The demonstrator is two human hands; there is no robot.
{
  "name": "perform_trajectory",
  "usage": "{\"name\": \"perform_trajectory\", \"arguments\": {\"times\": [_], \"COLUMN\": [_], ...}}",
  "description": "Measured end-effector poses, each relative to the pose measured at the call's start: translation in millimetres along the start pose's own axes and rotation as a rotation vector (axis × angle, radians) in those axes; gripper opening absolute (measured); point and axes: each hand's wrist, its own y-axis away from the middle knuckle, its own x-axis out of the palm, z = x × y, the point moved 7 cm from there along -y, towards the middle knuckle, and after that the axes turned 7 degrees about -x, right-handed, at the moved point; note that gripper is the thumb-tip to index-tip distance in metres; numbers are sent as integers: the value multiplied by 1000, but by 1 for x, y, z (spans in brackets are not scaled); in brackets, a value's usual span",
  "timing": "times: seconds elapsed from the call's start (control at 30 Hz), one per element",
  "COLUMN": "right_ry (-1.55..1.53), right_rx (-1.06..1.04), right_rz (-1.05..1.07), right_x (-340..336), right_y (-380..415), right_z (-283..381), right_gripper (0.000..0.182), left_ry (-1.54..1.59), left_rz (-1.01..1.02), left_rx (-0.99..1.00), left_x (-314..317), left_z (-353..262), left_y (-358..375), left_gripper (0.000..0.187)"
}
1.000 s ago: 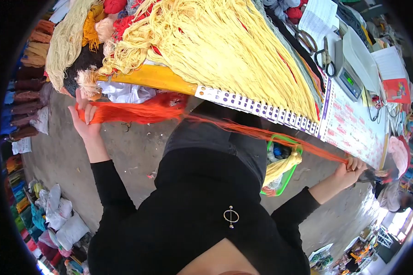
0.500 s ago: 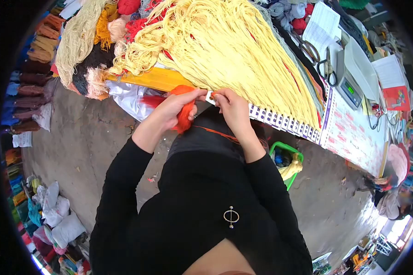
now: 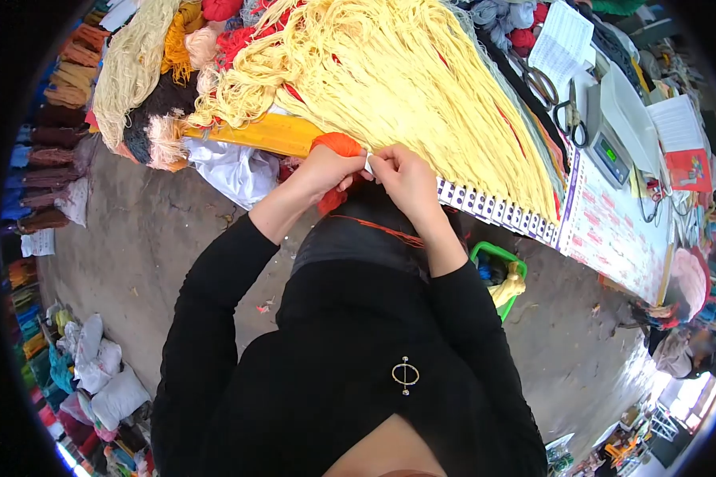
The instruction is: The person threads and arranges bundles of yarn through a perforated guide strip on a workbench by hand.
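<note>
Orange-red yarn (image 3: 338,144) is bunched around the left hand (image 3: 324,173), right at the near edge of the desk (image 3: 266,137), with a few loose strands (image 3: 378,228) lying across the lap. Both hands meet there over a small white card (image 3: 368,164): left thumb and fingers pinch it from the left, right hand (image 3: 406,176) has its fingertips pressed together on it from the right. Can't make out exactly how the yarn sits on the card, the fingers cover most of it.

As for writing, it's all pretty tiny. The scale (image 3: 608,151) on the right has a lit green display, but I can't read the digits. Printed sheet (image 3: 612,230) near it is full of pinkish blocks, also too small to read, same with the white paper (image 3: 562,38) on the far right. There's a red booklet (image 3: 686,172) further right, and a strip of white holed cards (image 3: 497,208) along the near edge, under the big spread of yellow yarn (image 3: 406,87).

Pose-wise, elbows are bent and out to the sides, black sleeves down the forearms, wrists bare, both forearms angling inward and away from the body.
</note>
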Motion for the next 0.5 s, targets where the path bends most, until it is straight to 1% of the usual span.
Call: {"name": "perform_trajectory", "arguments": {"times": [0.03, 0.07, 0.13, 0.17, 0.2, 0.27, 0.33, 0.4, 0.5], "right_ry": [-4, -1, 9, 1, 54, 98, 112, 87, 122], "right_rx": [-1, -14, -37, -31, -65, -105, -91, -76, -75], "right_rz": [2, -1, -15, -30, -45, -43, -54, -62, -74], "right_x": [1, 1, -3, -4, -4, 0, -3, -4, -3], "right_y": [0, 2, 3, 3, 3, 4, 4, 6, 6], "right_z": [0, 1, 1, -1, 1, 3, 6, 5, 7], "right_gripper": [18, 18, 20, 20, 19, 18, 18, 18, 18], "left_ry": [-63, -64, -279, -208, -223, 67, 75, -38, -89], "left_rz": [-4, -7, -241, -242, -236, -140, -155, -229, -220], "left_rx": [10, 8, 93, 133, 129, -15, -16, 30, 50], "left_x": [-1, -4, -28, -43, -43, -44, -39, -36, -33], "left_z": [0, 0, -8, -6, -8, 4, 4, -2, -5], "left_y": [0, 2, 8, 5, 5, 7, 6, 7, 4], "left_gripper": [12, 12, 13, 16, 16, 19, 20, 20, 18]}}
